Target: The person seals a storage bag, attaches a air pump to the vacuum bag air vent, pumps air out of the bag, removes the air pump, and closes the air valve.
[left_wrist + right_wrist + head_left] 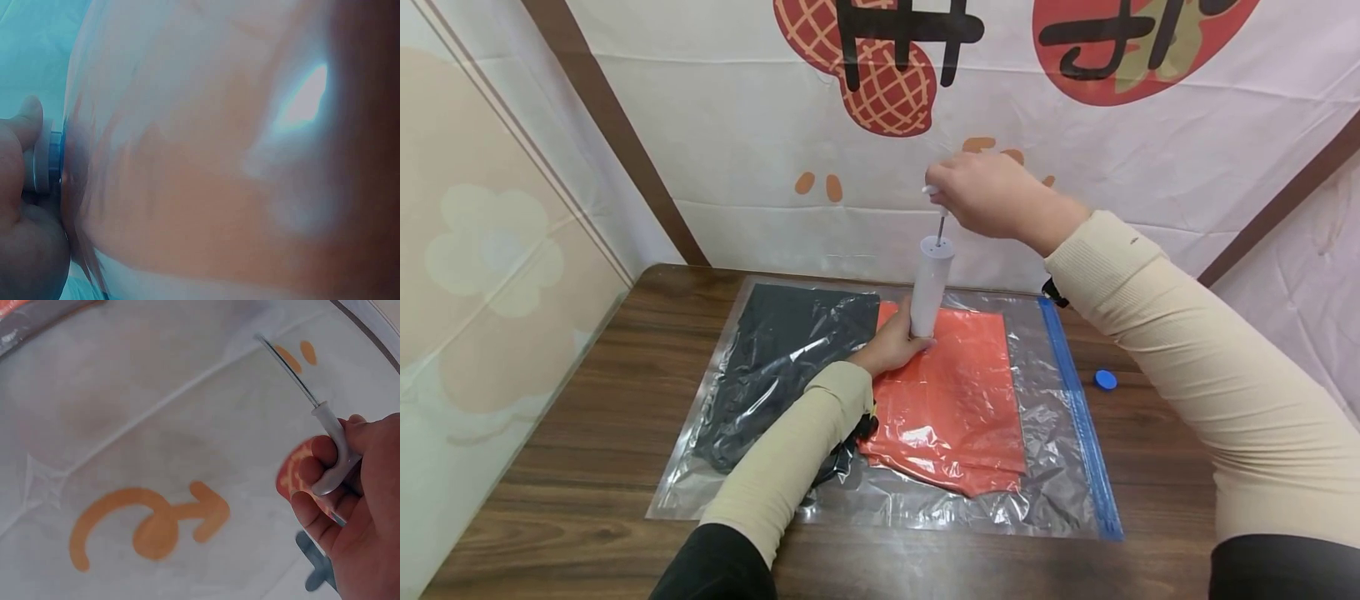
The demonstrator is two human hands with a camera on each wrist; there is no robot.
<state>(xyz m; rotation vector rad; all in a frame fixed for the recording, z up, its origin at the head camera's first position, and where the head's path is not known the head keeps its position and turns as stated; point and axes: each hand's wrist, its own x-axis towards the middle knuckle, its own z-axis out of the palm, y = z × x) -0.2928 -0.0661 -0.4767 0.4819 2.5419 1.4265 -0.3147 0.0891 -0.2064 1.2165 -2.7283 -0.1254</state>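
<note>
A white hand pump [931, 287] stands nearly upright on a clear vacuum storage bag [1052, 417] with a blue zip edge. My left hand [891, 340] grips the pump's base; in the left wrist view the thumb and fingers [28, 122] hold it against the bag's blue valve [55, 156]. My right hand [988, 196] holds the pump's white handle, with a stretch of metal rod drawn out above the barrel. The right wrist view shows fingers curled round the handle [337, 447]. Inside the bag lie folded red fabric [955, 408] and dark fabric [797, 342].
A small blue cap [1105, 380] lies on the wooden table [572, 433], to the right of the bag. Behind the table hangs a white printed cloth [737, 133], close to the right hand. Another pale cloth [497, 250] hangs along the left side.
</note>
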